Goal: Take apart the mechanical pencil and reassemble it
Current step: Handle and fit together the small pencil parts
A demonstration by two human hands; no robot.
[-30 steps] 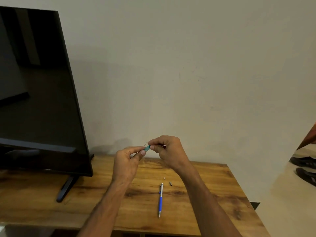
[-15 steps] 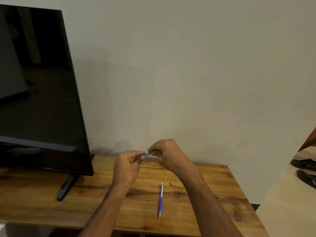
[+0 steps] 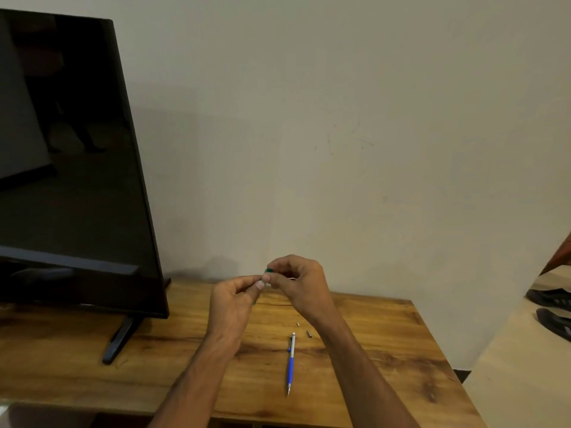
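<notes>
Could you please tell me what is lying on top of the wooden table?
A blue pencil, two tiny loose parts beside its top end, and a TV's stand. The forearms cover some tabletop.

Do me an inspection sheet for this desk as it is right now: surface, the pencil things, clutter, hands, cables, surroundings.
Surface: wooden table, grain and dark knots showing.
Job's things: green pencil part held up between both hands; blue mechanical pencil lying on the table, tip toward the near edge; small pale part and small dark part loose by its far end.
Clutter: nothing seen.
Hands: left hand and right hand both pinch the green pencil part above the table.
Cables: nothing seen.
Surroundings: dark television on its stand at the left; plain wall behind; shoes on the floor at the right.
</notes>
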